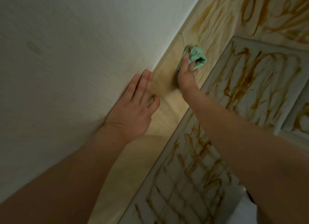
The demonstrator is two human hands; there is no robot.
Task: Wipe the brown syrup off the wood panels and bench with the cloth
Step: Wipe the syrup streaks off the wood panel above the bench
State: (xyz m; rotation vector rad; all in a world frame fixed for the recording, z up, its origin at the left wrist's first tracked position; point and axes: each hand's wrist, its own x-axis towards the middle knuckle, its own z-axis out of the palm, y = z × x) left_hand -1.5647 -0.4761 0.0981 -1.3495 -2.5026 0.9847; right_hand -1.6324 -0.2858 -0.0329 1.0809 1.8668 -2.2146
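We could read no text, label or number on the wood panels point(215, 28), cloth point(197, 56) or wall point(66, 56).

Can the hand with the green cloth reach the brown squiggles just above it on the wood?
Probably yes. The right hand holds the cloth against the wood panel, and the syrup streaks begin just past it on the same panel, with nothing in between.

The wood panel point(168, 78) ran from near left to far right. Brown syrup point(282, 29) streaked its far end; a cloth point(197, 56) lay against it.
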